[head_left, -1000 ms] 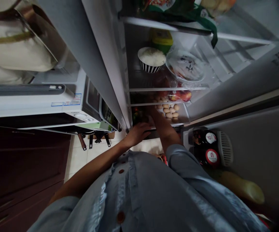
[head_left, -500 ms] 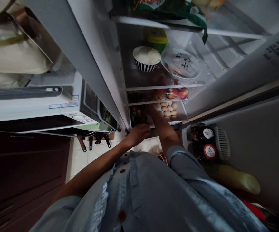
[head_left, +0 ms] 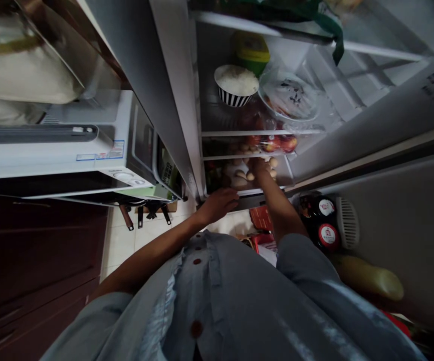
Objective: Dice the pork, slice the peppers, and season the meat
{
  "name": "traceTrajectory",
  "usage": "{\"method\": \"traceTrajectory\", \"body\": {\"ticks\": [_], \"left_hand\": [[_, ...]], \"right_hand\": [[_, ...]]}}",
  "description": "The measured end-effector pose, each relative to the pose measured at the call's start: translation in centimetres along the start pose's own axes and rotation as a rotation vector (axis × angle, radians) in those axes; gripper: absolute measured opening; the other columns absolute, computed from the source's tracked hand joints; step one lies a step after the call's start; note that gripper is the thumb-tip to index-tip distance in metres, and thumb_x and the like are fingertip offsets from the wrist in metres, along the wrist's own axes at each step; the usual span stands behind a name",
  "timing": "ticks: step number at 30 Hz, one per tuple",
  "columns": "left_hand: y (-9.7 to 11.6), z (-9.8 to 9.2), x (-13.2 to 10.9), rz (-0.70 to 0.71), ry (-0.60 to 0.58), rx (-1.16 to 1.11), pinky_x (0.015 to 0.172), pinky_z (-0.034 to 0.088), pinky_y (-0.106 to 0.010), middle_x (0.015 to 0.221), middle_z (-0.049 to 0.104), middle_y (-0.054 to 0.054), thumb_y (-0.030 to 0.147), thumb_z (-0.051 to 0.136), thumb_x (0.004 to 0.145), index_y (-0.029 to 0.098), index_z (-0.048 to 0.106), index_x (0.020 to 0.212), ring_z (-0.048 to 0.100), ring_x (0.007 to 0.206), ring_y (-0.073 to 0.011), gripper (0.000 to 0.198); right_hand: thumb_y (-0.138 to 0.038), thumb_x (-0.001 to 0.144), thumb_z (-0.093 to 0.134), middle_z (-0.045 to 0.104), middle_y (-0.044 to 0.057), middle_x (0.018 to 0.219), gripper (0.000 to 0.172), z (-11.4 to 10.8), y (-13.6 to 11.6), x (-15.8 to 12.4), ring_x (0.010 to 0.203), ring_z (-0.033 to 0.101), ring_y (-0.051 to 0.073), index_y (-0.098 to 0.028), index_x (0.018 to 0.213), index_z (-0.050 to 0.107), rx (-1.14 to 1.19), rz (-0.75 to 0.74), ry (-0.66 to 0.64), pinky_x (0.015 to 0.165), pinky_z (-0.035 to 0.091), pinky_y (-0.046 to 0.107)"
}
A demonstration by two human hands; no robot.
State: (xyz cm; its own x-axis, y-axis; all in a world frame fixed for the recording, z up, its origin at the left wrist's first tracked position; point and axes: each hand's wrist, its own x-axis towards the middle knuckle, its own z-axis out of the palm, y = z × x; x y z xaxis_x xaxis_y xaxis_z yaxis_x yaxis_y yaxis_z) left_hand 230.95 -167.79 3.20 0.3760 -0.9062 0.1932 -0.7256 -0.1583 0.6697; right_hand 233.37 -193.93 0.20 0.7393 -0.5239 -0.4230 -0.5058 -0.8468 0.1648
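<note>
I lean into an open fridge. My left hand curls over the front edge of the pulled-out bottom drawer and grips it. My right hand reaches down into that drawer among the eggs; its fingers are hidden in the dark, so I cannot tell if it holds anything. A few pale eggs lie to its left.
Above the drawer a shelf holds red apples, a striped bowl of rice, a wrapped plate and a yellow-lidded tub. The door rack at right has dark bottles and a yellow bottle. A microwave stands left.
My right hand has shifted rightward over the eggs, uncovering eggs on the left of the drawer. My left hand stays on the drawer front. The view swung slightly.
</note>
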Motion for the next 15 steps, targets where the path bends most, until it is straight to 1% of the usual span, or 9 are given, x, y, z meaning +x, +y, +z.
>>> {"method": "traceTrajectory", "body": {"ticks": [2, 5, 6, 8, 11, 13, 15], "left_hand": [[0.0, 0.0, 0.0, 0.007, 0.011, 0.004, 0.094, 0.051, -0.036, 0.115, 0.068, -0.009, 0.028, 0.056, 0.093, 0.018, 0.068, 0.108, 0.062, 0.107, -0.0214, 0.022], [0.0, -0.1, 0.0, 0.022, 0.024, -0.002, 0.093, 0.051, -0.036, 0.114, 0.068, -0.010, 0.026, 0.056, 0.092, 0.016, 0.069, 0.106, 0.063, 0.105, -0.0215, 0.021], [0.0, -0.1, -0.1, 0.025, 0.024, -0.007, 0.093, 0.051, -0.036, 0.114, 0.068, -0.010, 0.026, 0.056, 0.092, 0.016, 0.069, 0.106, 0.063, 0.105, -0.0215, 0.021], [0.1, -0.3, -0.1, 0.026, 0.026, -0.019, 0.093, 0.052, -0.036, 0.114, 0.068, -0.010, 0.026, 0.056, 0.092, 0.016, 0.069, 0.106, 0.063, 0.106, -0.0216, 0.021], [0.0, -0.6, -0.2, 0.016, 0.016, -0.039, 0.094, 0.051, -0.037, 0.115, 0.068, -0.010, 0.026, 0.055, 0.092, 0.017, 0.069, 0.106, 0.063, 0.106, -0.0216, 0.021], [-0.1, -0.8, -0.2, 0.010, 0.004, -0.050, 0.094, 0.051, -0.038, 0.116, 0.067, -0.011, 0.025, 0.055, 0.092, 0.017, 0.069, 0.106, 0.063, 0.107, -0.0219, 0.022], [-0.2, -0.8, -0.3, 0.002, 0.003, -0.056, 0.095, 0.051, -0.038, 0.116, 0.067, -0.011, 0.025, 0.056, 0.092, 0.016, 0.069, 0.107, 0.063, 0.107, -0.0220, 0.022]], "right_hand": [[-0.023, 0.087, 0.063, 0.063, 0.023, 0.121, 0.041, -0.1, 0.2, 0.7, 0.116, 0.059, 0.032, -0.011, 0.126, 0.060, 0.008, -0.005, -0.013, 0.092, 0.049, 0.046], [-0.024, 0.087, 0.062, 0.065, 0.024, 0.117, 0.036, -0.1, -0.1, 1.7, 0.113, 0.061, 0.030, -0.009, 0.120, 0.065, 0.022, -0.024, -0.041, 0.090, 0.049, 0.041], [-0.025, 0.087, 0.063, 0.065, 0.023, 0.117, 0.036, 0.0, -0.3, 1.9, 0.113, 0.061, 0.029, -0.009, 0.119, 0.066, 0.027, -0.033, -0.049, 0.091, 0.049, 0.041], [-0.030, 0.087, 0.064, 0.066, 0.018, 0.119, 0.034, 0.3, -0.8, 2.3, 0.113, 0.061, 0.026, -0.012, 0.117, 0.066, 0.040, -0.049, -0.065, 0.093, 0.049, 0.042], [-0.035, 0.089, 0.062, 0.066, 0.011, 0.119, 0.032, 0.7, -1.2, 2.6, 0.111, 0.061, 0.023, -0.015, 0.113, 0.066, 0.070, -0.037, -0.074, 0.094, 0.049, 0.045], [-0.036, 0.090, 0.062, 0.067, 0.011, 0.116, 0.032, 0.8, -0.8, 2.7, 0.107, 0.063, 0.022, -0.014, 0.113, 0.066, 0.101, -0.011, -0.059, 0.092, 0.050, 0.043], [-0.035, 0.093, 0.057, 0.067, 0.014, 0.116, 0.034, 0.8, 0.3, 2.7, 0.105, 0.063, 0.022, -0.013, 0.117, 0.065, 0.140, 0.022, -0.017, 0.089, 0.050, 0.037]]}}
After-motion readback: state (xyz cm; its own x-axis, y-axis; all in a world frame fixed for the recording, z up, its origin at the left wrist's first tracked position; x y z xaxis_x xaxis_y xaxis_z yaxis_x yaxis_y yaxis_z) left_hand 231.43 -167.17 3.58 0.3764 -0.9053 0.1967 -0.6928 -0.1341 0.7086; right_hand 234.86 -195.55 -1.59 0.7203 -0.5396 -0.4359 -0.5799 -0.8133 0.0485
